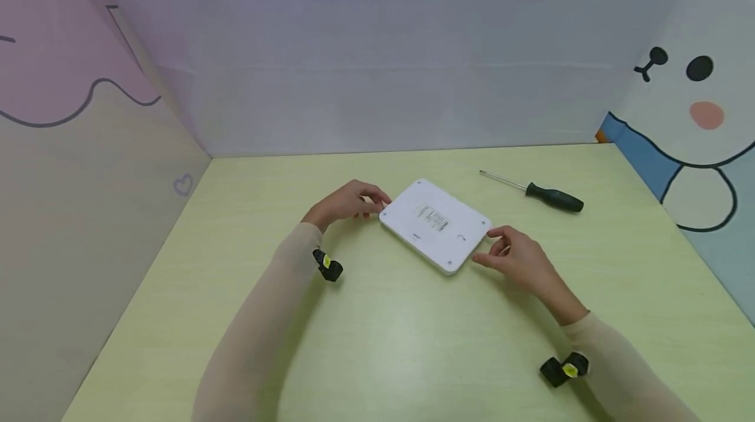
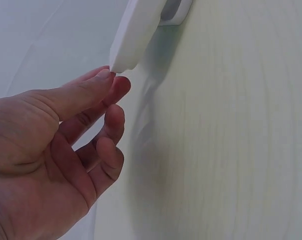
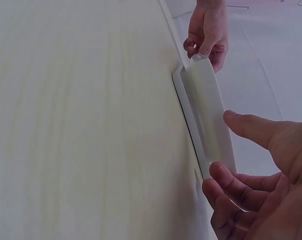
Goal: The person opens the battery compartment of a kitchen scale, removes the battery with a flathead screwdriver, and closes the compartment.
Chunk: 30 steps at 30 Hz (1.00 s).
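A white flat rectangular device point(image 1: 439, 215) lies with its labelled face up, small round spots at its corners. My left hand point(image 1: 356, 200) pinches its left corner between thumb and fingers. In the left wrist view, that corner of the device point(image 2: 135, 37) stands above the tabletop and the left hand's point(image 2: 55, 135) other fingers curl loosely beneath. At the opposite end, my right hand point(image 1: 519, 257) holds the short edge, thumb and fingers spread along it. The right wrist view has the right hand's point(image 3: 271, 175) thumb and fingertips against the device's side point(image 3: 211, 110).
A screwdriver point(image 1: 551, 197) with a black handle lies behind and right of the device on the pale table point(image 1: 377, 356). Printed panels point(image 1: 696, 114) border the table's sides, and a plain light wall point(image 1: 383, 81) closes off its back.
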Motion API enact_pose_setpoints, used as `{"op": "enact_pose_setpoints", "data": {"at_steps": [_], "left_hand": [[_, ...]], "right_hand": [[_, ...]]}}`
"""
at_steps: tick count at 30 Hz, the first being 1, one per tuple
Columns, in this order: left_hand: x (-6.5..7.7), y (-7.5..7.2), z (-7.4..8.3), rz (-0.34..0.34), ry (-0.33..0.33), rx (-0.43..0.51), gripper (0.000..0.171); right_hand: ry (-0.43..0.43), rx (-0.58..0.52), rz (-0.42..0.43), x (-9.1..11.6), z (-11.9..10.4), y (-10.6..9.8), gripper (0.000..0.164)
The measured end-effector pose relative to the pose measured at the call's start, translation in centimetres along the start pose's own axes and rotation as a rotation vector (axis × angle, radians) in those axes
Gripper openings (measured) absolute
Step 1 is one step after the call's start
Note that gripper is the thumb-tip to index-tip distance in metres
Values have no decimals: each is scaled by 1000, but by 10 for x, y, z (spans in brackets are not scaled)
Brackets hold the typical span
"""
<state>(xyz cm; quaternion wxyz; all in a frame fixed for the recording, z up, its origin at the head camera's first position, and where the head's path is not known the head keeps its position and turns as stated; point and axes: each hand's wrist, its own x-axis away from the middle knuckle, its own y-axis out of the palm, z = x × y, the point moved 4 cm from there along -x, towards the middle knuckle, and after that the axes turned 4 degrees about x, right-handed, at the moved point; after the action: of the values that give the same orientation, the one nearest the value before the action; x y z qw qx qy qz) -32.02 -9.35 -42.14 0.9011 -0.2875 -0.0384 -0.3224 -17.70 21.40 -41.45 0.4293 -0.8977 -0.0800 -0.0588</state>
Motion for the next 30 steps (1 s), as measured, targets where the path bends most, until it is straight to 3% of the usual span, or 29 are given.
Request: {"op": "enact_pose_setpoints", "data": {"at_steps": [6, 13, 21, 30], "left_hand": [[5, 5, -3, -25, 0, 8, 29], [10, 10, -4, -41, 21, 18, 40], [18, 15, -4, -35, 28, 16, 52], [25, 23, -6, 32, 36, -31, 62]], "right_hand": [[-41, -5, -44, -7, 3, -2, 80], [-79, 27, -83, -17, 9, -7, 82], [-128, 21, -98, -27, 13, -15, 70], [-175, 29, -105, -35, 17, -21, 57]]}}
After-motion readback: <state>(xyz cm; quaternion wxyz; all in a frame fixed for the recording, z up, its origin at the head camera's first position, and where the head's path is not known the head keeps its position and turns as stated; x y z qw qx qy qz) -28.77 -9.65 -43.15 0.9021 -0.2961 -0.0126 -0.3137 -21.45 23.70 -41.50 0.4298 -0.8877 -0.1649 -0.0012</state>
